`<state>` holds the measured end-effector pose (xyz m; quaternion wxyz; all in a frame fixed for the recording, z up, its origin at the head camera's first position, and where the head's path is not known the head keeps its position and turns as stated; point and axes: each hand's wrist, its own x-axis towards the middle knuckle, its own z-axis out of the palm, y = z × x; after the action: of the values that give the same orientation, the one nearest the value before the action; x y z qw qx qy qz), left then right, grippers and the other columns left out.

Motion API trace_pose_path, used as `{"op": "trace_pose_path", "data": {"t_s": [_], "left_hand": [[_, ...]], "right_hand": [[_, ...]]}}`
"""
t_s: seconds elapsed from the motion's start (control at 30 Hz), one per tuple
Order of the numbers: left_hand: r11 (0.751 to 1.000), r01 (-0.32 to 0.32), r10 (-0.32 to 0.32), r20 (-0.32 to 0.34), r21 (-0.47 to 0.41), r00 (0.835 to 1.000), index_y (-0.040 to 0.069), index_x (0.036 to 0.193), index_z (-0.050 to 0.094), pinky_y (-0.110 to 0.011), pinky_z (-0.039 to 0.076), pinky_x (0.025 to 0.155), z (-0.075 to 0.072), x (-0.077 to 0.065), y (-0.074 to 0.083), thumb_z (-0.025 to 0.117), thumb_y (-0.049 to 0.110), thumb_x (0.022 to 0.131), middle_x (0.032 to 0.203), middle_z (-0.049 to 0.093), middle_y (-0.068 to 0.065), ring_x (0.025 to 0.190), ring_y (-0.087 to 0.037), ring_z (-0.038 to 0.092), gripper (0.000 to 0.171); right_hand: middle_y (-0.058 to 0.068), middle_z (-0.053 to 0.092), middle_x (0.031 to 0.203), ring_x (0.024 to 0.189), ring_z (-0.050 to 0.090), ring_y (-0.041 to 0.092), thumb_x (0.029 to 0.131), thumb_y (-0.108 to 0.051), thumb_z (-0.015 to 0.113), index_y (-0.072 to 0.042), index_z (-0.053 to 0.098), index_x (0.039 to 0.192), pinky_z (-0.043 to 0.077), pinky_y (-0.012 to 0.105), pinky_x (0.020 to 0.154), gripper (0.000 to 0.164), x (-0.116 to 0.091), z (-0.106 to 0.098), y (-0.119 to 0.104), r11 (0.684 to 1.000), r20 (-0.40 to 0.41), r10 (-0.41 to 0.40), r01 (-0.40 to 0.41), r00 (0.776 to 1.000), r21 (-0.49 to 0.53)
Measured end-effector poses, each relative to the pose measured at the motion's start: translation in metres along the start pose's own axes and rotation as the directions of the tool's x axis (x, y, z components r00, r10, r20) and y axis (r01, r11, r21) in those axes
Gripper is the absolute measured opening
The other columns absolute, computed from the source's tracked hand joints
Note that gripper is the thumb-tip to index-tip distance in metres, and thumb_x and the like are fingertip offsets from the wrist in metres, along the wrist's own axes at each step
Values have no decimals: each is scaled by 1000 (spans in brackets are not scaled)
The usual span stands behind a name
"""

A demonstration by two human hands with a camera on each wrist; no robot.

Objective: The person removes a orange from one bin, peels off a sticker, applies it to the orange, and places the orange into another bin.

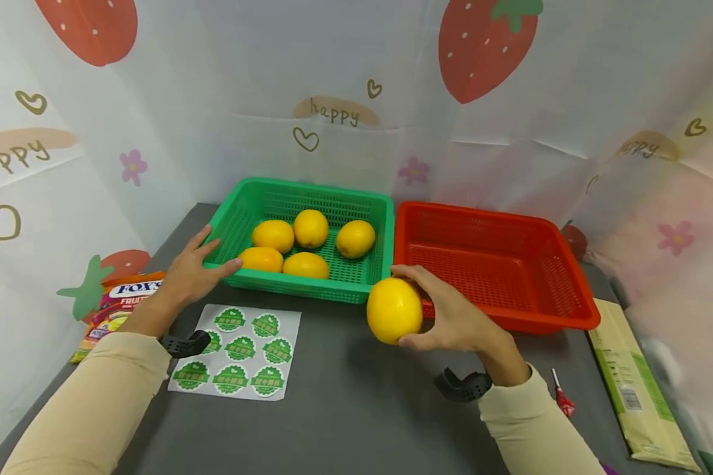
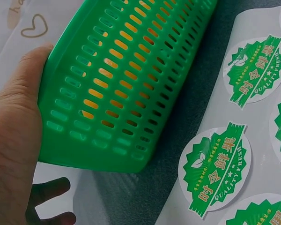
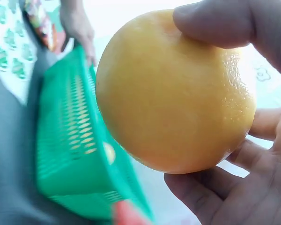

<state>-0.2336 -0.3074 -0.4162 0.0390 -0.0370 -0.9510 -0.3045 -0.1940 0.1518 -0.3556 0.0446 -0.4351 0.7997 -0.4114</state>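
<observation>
My right hand (image 1: 451, 316) holds an orange (image 1: 395, 311) between thumb and fingers, above the table just in front of where the two baskets meet. In the right wrist view the smooth orange (image 3: 173, 98) fills the middle, thumb on one side and fingers on the other. My left hand (image 1: 193, 274) holds the left front corner of a green basket (image 1: 309, 288), its thumb over the rim. Several oranges (image 1: 311, 229) lie inside that basket. The left wrist view shows the slotted green wall (image 2: 84, 154) close by the left hand (image 2: 14, 122).
A red basket (image 1: 499, 320) adjoins the green one on the right. A sheet of round green stickers (image 1: 246, 389) lies in front of the left hand. A candy bag (image 1: 103, 316) is at far left; a lollipop (image 1: 564, 401) and a pale green packet (image 1: 636, 389) are at right.
</observation>
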Motion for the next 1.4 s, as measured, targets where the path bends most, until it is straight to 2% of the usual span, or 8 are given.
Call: {"op": "trace_pose_path", "data": {"t_s": [0.33,0.5,0.6,0.77,0.83,0.9,1.07,1.4], "left_hand": [[1000,9,-9,-40,-8,999,-3,151,23,-73,15,99,-8,-7,-7,55,53,93,160,2,-14,137,-52,12,86],[999,-38,38,-212,3,977,1,149,31,-75,8,97,-2,-14,1,61,50,91,158,4,-19,136,-53,7,82],[990,-137,114,-414,-25,903,0,140,46,-70,12,99,5,-24,13,68,37,89,152,19,-23,134,-48,14,67],[911,-408,258,-692,-57,674,-6,108,68,-44,35,89,23,-44,36,70,9,81,111,54,-25,106,-40,45,31],[876,-478,291,-718,-67,633,-7,99,70,-33,37,84,33,-52,42,68,4,80,96,60,-22,93,-37,51,22],[860,-503,306,-701,-88,644,-6,94,71,-24,38,80,44,-58,43,67,1,80,89,63,-18,86,-32,54,17],[869,-470,287,-611,-159,738,-4,93,71,-27,41,73,74,-60,35,66,-11,79,86,65,-12,83,-23,55,17],[928,-336,233,-452,-163,861,-6,98,72,-37,37,69,115,-59,17,64,-8,77,90,60,-13,82,-29,49,23]], "right_hand": [[-7,51,127,105,53,14,71,-24,83,-12,39,137,46,41,87,81,-40,56,35,984,18,177,-177,984,22],[-4,49,128,106,52,16,70,-22,84,-11,42,137,46,44,87,79,-49,67,55,984,-16,176,-175,984,28],[2,43,130,109,48,21,72,-21,81,-12,43,139,44,47,86,77,-53,72,64,989,-21,144,-142,989,47],[7,37,124,108,43,27,73,-21,72,-15,44,144,39,51,84,76,-57,80,69,989,-17,118,-116,993,86],[6,36,121,105,43,26,75,-24,72,-18,43,145,39,49,82,76,-57,84,68,989,-11,129,-127,992,81],[5,35,118,103,43,25,77,-29,74,-19,44,144,41,45,80,74,-55,88,65,987,-14,145,-144,989,65],[3,36,112,99,44,23,75,-38,82,-20,49,142,44,41,76,78,-55,94,63,984,-69,175,-172,982,57],[18,51,128,110,52,30,73,1,79,5,45,130,44,39,92,66,-60,87,54,989,-236,65,-31,970,145]]}}
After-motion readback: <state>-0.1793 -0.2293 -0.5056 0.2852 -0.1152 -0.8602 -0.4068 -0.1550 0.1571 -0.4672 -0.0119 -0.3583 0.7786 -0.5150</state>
